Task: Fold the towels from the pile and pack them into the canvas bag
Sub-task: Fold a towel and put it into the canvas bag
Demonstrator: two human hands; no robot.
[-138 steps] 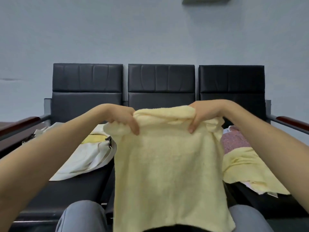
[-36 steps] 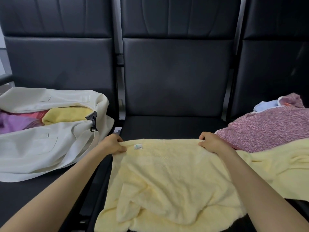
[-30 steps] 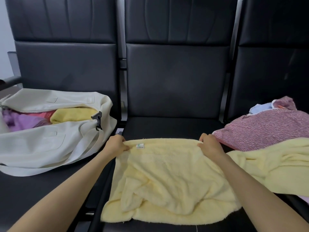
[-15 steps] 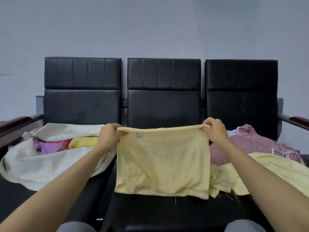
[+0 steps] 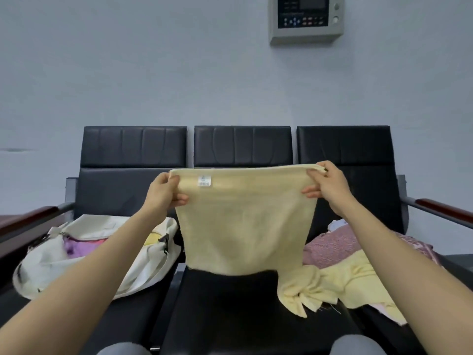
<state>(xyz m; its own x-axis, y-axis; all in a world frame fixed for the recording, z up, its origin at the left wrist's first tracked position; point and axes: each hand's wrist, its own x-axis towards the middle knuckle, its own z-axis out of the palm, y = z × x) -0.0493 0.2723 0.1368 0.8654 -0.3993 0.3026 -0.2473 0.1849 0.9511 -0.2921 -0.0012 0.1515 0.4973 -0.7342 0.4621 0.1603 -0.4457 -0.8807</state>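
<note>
I hold a pale yellow towel point(image 5: 245, 221) up in the air, doubled over, hanging flat above the middle seat. My left hand point(image 5: 163, 193) pinches its top left corner beside a small white label. My right hand point(image 5: 326, 187) pinches the top right corner. The cream canvas bag point(image 5: 84, 267) lies open on the left seat with purple, pink and yellow cloth inside. The pile of towels point(image 5: 340, 275) lies on the right seat: another yellow towel on a pink patterned one.
Three black padded seats point(image 5: 243, 303) stand in a row against a grey wall. Wooden armrests point(image 5: 445, 204) flank both ends. A control panel point(image 5: 307, 19) hangs on the wall above. My knees show at the bottom edge.
The towel was spread on the middle seat with both hands at its far corners, then lifted by those corners. Since half a second ago it has risen higher and hangs clear of the seat.
</note>
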